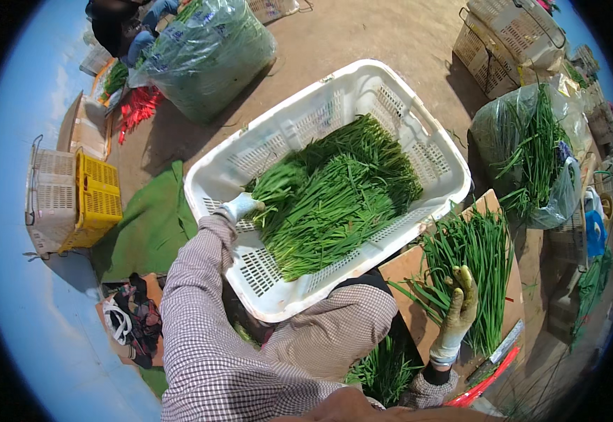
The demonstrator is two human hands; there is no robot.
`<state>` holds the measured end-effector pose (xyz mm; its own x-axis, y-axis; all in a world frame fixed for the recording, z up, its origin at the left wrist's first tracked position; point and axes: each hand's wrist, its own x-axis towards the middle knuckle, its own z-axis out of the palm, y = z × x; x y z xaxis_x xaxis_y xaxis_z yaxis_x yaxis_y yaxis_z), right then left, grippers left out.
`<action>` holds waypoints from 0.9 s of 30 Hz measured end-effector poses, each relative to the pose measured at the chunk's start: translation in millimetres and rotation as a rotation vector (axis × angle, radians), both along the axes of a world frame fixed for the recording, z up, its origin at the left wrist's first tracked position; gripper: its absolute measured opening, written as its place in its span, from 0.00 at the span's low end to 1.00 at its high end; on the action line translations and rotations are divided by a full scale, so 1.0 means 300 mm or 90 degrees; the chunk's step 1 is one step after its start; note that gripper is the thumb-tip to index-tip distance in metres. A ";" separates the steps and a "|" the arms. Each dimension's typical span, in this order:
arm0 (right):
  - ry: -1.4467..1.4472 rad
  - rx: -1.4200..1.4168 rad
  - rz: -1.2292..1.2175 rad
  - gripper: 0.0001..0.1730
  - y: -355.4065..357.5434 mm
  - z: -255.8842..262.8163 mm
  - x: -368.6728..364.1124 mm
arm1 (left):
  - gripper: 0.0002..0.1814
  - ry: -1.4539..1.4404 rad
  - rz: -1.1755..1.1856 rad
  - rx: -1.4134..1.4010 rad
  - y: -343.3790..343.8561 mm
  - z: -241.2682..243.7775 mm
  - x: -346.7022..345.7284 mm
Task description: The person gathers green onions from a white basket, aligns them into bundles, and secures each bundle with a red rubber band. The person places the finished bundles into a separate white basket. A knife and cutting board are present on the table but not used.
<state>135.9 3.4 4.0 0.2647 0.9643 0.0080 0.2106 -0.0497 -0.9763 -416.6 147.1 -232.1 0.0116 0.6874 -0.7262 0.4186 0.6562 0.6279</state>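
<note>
A white slatted plastic crate (285, 124) stands tilted in view before me, with cut green garlic chives (333, 195) laid in it in layers. Inside its left end, my left hand (243, 205), in a pale work glove, grips a small bunch of chives (281, 182); its fingers are partly hidden under the leaves. My right hand (458, 311), in a stained glove, is raised with its fingers apart and nothing in it. Beneath and beside it, a loose pile of chives (488, 274) lies on a brown board (404, 269).
A metal blade (504, 343) and red ties (488, 382) lie at the board's near right edge. Plastic bags of chives (217, 63) (502, 137) stand at far left and right. Stacked crates (488, 55), a yellow crate (98, 182) and green cloth (143, 227) surround me. A person (119, 26) sits at upper left.
</note>
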 end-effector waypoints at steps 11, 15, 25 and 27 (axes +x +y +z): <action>0.009 -0.002 0.298 0.23 0.101 0.041 -0.411 | 0.28 -0.644 0.254 -0.008 -0.358 0.440 0.285; -0.070 -0.068 0.397 0.53 0.028 -0.052 -0.620 | 0.23 -0.746 0.221 -0.069 -0.469 0.530 0.339; 0.586 -0.157 0.129 0.26 -0.073 0.055 -0.649 | 0.21 -0.350 -0.058 -0.112 -0.715 0.997 0.580; 0.462 -0.051 0.075 0.24 -0.105 0.094 -0.601 | 0.23 -0.397 -0.057 0.043 -0.727 1.037 0.674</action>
<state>-44.4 -28.0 32.1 0.0720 0.9770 -0.2008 -0.4781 -0.1429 -0.8666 -214.5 -71.1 78.9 0.4788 0.7078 -0.5194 0.0120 0.5863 0.8100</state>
